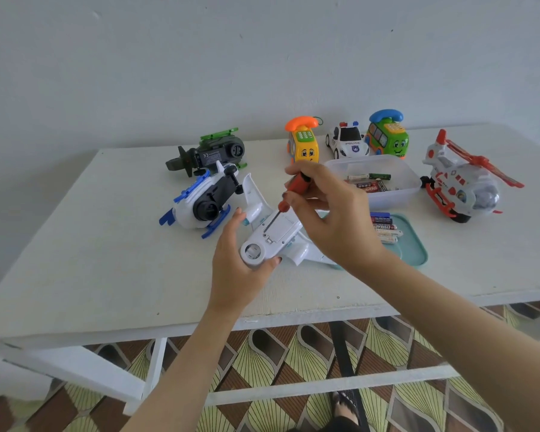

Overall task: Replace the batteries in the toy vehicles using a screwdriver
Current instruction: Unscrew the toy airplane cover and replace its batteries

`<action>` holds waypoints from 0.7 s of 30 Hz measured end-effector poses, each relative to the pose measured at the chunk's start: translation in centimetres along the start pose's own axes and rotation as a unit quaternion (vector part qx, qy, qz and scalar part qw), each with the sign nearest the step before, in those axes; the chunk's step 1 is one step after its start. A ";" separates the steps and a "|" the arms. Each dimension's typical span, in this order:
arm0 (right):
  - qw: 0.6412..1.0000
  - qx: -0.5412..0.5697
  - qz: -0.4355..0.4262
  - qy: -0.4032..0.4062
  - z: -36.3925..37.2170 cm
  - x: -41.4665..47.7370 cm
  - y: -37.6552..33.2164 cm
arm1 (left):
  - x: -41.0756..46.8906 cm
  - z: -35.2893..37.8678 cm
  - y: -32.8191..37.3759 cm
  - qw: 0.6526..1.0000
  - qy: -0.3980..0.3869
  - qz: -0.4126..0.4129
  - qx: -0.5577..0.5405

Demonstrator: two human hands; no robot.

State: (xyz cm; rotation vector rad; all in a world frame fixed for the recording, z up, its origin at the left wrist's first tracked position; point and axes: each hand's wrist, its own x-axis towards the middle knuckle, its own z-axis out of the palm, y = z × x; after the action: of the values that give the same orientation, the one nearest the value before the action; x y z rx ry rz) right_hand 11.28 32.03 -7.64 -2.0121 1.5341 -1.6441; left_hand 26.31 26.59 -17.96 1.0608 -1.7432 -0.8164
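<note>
A white toy airplane [275,235] lies belly up at the middle of the white table [75,260]. My left hand [240,269] grips its nose end from below. My right hand [328,210] pinches a red-handled screwdriver [293,190], whose tip rests on the battery cover by the screw. Loose batteries [384,227] lie on a teal tray [413,244] just right of the plane. More batteries [370,182] sit in a clear plastic box [396,194] behind the tray.
A white-and-blue helicopter [200,201] and a green one [212,154] lie on their sides at the left. At the back stand a yellow phone car [304,145], a police car [348,141] and a green phone bus [387,137]. A red-and-white helicopter [459,182] is at the right.
</note>
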 end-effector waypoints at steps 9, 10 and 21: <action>0.999 -0.032 -0.024 -0.021 0.2 0.1 0.2 | 0.0 0.0 0.1 1.000 0.004 0.006 -0.003; 0.999 -0.033 -0.025 -0.024 0.2 0.0 0.2 | 0.0 0.0 0.1 1.000 0.003 0.006 -0.004; 0.990 -0.105 -0.079 -0.061 0.9 1.3 -0.5 | -0.1 0.0 -0.1 1.000 0.003 -0.003 -0.013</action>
State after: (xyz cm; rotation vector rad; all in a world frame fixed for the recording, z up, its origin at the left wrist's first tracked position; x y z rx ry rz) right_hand 12.12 30.84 -6.83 -2.3492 1.6005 -1.4297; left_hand 26.35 26.60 -18.08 1.0492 -1.7209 -0.8369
